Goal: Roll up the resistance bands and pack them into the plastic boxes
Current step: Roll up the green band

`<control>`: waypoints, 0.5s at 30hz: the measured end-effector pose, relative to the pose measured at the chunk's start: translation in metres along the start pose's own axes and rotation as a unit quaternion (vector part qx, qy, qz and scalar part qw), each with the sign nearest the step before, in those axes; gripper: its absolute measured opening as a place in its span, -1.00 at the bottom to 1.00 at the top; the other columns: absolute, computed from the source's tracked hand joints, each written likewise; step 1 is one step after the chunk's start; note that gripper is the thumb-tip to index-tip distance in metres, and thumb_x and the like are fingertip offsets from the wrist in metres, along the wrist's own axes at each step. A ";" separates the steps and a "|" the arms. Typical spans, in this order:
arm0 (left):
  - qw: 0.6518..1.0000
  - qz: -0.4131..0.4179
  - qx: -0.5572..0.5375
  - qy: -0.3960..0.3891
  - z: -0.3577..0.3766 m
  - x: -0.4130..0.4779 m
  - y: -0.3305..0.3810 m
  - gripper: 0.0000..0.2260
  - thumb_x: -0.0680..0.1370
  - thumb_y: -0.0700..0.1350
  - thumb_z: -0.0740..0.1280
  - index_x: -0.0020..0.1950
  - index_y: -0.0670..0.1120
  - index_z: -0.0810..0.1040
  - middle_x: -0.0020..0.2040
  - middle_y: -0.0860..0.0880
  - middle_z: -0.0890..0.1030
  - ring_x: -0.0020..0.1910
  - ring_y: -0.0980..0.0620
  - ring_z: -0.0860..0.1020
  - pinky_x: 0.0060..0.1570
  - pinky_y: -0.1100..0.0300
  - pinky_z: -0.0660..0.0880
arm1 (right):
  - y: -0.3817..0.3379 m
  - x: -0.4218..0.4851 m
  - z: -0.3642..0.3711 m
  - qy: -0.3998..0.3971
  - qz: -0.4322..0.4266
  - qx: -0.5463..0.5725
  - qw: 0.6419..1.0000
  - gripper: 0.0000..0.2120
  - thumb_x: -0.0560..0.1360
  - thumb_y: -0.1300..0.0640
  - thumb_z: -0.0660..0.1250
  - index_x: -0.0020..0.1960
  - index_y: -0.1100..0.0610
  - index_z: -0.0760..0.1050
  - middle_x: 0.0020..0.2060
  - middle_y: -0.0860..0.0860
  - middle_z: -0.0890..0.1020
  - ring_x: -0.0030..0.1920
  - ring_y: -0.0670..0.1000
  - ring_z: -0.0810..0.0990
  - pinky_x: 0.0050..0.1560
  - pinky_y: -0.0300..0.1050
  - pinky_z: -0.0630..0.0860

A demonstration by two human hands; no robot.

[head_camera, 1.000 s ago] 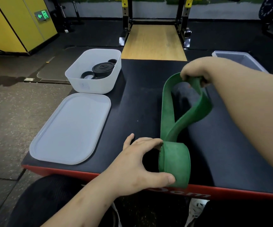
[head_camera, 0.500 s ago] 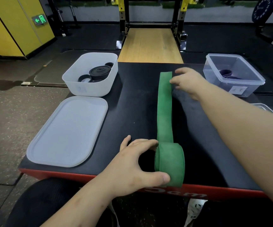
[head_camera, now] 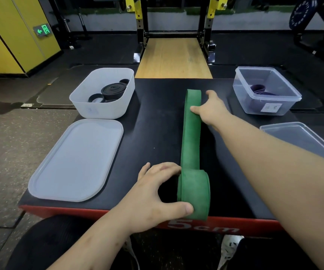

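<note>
Green band [head_camera: 191,137] lies straight down the black platform [head_camera: 153,133], its near end already a fat roll at the front edge. The person's left hand [head_camera: 157,199] grips that roll. The right hand [head_camera: 209,110] rests loose-fingered on the far end. The white box [head_camera: 102,112] back left holds black rolls [head_camera: 114,90], and the clear box [head_camera: 264,106] back right has a purple band [head_camera: 258,89].

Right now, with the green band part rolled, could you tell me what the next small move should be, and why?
Probably turn the coil forward with the left hand. That hand grips the coil, the rest of the green band lies flat and unrolled ahead, and the right hand presses its far end down.
</note>
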State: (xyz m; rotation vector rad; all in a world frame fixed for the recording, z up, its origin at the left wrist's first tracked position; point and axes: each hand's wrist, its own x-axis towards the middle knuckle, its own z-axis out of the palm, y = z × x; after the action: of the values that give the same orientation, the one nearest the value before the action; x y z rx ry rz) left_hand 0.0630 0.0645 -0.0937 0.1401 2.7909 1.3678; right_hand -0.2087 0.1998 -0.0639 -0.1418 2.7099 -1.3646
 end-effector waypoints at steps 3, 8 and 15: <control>1.000 0.002 0.004 -0.001 0.000 0.001 -0.001 -0.26 0.33 0.39 0.38 0.48 0.20 0.40 0.45 0.29 0.39 0.57 0.27 0.15 0.60 -0.06 -0.19 | -0.001 -0.012 -0.001 -0.027 -0.010 -0.036 0.999 -0.23 0.58 -0.01 0.43 0.65 0.02 0.09 0.39 0.13 0.48 0.18 0.13 0.58 0.05 -0.09 0.43; 1.000 -0.020 0.005 -0.006 0.002 0.001 -0.007 -0.22 0.31 0.42 0.36 0.50 0.22 0.37 0.44 0.27 0.40 0.57 0.26 0.13 0.60 -0.02 -0.20 | 0.012 -0.050 -0.008 -0.066 -0.020 0.012 0.998 -0.21 0.50 0.10 0.42 0.62 -0.09 0.11 0.05 0.06 0.66 -0.12 0.03 0.68 -0.16 -0.10 0.60; 1.000 -0.028 0.005 -0.010 0.003 0.002 -0.009 -0.29 0.32 0.41 0.38 0.46 0.29 0.38 0.42 0.29 0.42 0.58 0.19 0.15 0.60 -0.02 -0.18 | 0.032 -0.075 0.010 -0.028 -0.094 -0.090 0.991 -0.54 0.49 0.12 0.46 0.35 -0.06 0.44 -0.04 -0.04 0.56 -0.09 -0.01 0.58 -0.17 -0.16 0.45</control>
State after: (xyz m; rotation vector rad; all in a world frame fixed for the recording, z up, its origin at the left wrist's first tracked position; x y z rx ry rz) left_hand 0.0602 0.0611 -0.1028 0.0755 2.7645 1.3337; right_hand -0.1347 0.2210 -0.0917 -0.4538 2.8279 -1.1341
